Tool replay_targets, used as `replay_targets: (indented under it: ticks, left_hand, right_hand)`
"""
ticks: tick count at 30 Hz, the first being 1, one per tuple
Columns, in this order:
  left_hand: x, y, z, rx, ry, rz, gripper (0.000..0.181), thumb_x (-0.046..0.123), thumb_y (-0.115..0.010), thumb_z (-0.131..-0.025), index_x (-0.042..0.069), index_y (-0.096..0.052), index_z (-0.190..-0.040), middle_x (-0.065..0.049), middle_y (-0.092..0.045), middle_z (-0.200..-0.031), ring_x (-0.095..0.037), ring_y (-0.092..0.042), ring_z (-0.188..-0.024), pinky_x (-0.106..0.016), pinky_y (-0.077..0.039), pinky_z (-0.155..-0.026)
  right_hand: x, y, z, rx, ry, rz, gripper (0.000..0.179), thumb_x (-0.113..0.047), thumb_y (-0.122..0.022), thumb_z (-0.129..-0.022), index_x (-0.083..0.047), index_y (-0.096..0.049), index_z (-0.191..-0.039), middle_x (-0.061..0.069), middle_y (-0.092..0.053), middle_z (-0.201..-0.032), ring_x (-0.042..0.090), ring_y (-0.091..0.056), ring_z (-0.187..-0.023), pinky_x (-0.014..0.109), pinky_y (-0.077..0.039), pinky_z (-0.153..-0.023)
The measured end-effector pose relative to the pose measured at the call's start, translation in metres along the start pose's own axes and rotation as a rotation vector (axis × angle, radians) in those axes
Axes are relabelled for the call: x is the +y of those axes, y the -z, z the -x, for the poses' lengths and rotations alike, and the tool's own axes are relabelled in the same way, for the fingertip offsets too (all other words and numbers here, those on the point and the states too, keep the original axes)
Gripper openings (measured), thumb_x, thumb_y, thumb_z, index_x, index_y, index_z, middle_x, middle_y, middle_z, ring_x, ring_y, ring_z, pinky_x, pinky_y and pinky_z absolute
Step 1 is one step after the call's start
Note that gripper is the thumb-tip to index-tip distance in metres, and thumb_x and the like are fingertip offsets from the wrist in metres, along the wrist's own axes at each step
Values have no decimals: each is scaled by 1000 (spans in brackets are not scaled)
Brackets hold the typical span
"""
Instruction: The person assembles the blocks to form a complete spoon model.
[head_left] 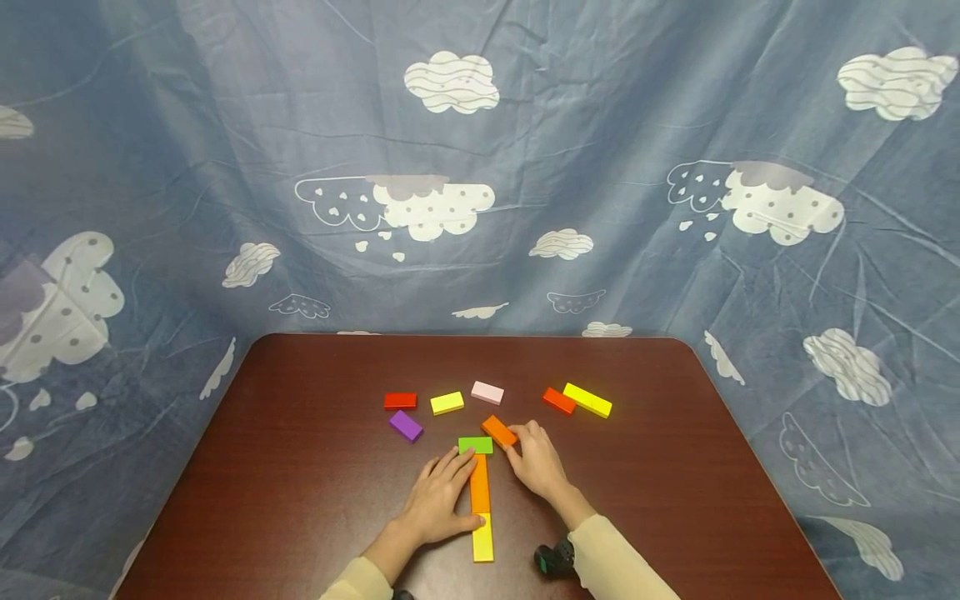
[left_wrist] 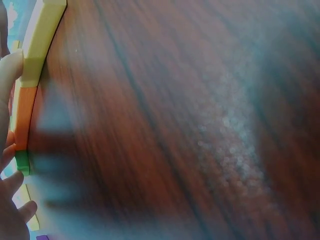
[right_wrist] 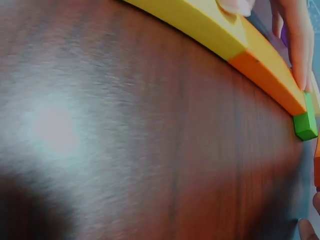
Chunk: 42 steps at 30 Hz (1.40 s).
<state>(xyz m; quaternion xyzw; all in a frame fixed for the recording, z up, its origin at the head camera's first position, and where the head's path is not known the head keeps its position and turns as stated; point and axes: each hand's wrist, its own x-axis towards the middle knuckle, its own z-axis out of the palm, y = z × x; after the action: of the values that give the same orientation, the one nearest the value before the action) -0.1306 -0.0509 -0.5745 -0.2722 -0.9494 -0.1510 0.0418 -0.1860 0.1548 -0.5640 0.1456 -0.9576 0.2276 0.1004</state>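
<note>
My left hand (head_left: 438, 502) lies over a line of blocks, its fingers stretched out. Its fingertips touch the green block (head_left: 476, 444), which lies crosswise at the far end, and its thumb rests on the long yellow block (head_left: 483, 546) at the near end. Between those two lies a long orange block (head_left: 480, 485), end to end with the yellow one. Just right of the green block, my right hand (head_left: 542, 465) pinches the near end of a shorter orange block (head_left: 497, 430), which is slanted. In the right wrist view only its fingertips (right_wrist: 306, 230) show at the edge.
Farther back lie a red block (head_left: 401, 402), a purple block (head_left: 407, 426), a pale yellow block (head_left: 447, 403) and a pink block (head_left: 487, 392). At back right, another red block (head_left: 558, 400) touches a long yellow block (head_left: 588, 400). A cloud-patterned curtain (head_left: 525, 167) surrounds the brown table (head_left: 315, 467).
</note>
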Motion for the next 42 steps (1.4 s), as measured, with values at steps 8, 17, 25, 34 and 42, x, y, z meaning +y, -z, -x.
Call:
replay_targets:
  ticks: [8, 17, 25, 34, 42]
  left_hand:
    - [1, 3, 0, -4, 6, 9, 88, 62, -64, -70, 11, -42, -139, -1, -34, -147, -26, -31, -135, -50, -30, -104]
    - [2, 2, -2, -14, 20, 21, 88, 61, -64, -70, 11, -42, -139, 0, -33, -148, -26, -31, -135, -51, -30, -103]
    - [2, 0, -6, -3, 18, 14, 89, 62, -64, -70, 11, -41, -139, 0, -33, -148, -26, -31, -135, -51, -31, -103]
    - [2, 1, -8, 12, 11, 13, 88, 61, -64, -71, 11, -42, -139, -1, -34, -148, -27, -32, -134, -51, -31, -102]
    - [4, 2, -7, 6, 16, 14, 87, 62, -63, -72, 11, -41, -139, -1, -33, -148, -26, -31, -135, -51, -31, -103]
  right_hand:
    - [-1, 7, 21, -11, 22, -21, 32, -18, -70, -80, -6, -64, -108, 0, -48, -83, 10, -40, -71, 21, -37, -60]
    - [-1, 22, 51, 22, 76, -60, 31, -13, -73, -77, -5, -64, -105, -2, -47, -80, 5, -39, -69, 17, -36, -58]
    - [2, 35, 76, 23, 108, -76, 33, -11, -77, -73, -7, -65, -103, -5, -47, -78, 0, -35, -68, 15, -34, -56]
    - [-1, 42, 104, 5, 144, -115, 35, -9, -77, -70, -11, -64, -103, -9, -47, -82, 1, -42, -72, 15, -39, -59]
    - [-8, 43, 128, -87, 250, -156, 35, -13, -76, -71, -11, -63, -104, -11, -43, -84, -4, -34, -72, 12, -33, -57]
